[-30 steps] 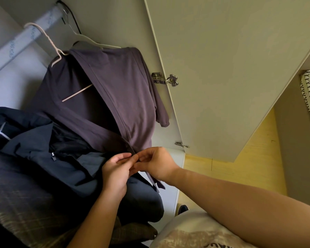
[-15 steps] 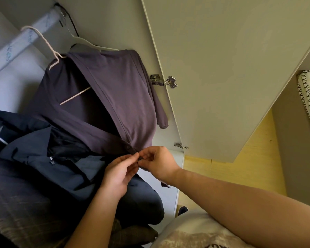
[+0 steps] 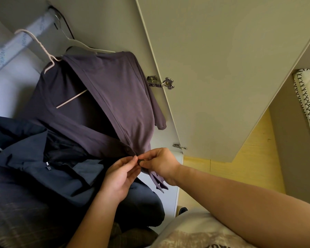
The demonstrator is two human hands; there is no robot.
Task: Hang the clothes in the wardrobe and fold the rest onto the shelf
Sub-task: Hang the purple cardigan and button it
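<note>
progress: the purple cardigan (image 3: 118, 104) is up on a hanger (image 3: 72, 98) on the rail (image 3: 11, 51), basically hung. Looks like they're doing up a low button.
left to do: the navy jacket (image 3: 43, 169) is heaped beside it, and I can't see anything folded.
grip: left hand (image 3: 120, 178) and right hand (image 3: 159, 163) both pinch the cardigan's front edge, fingertips nearly meeting.

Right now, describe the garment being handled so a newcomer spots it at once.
In the open wardrobe, next to the door hinge, a cardigan hangs from a pale hanger. Its purple-grey colour sets it apart from the navy jacket on its left.
</note>
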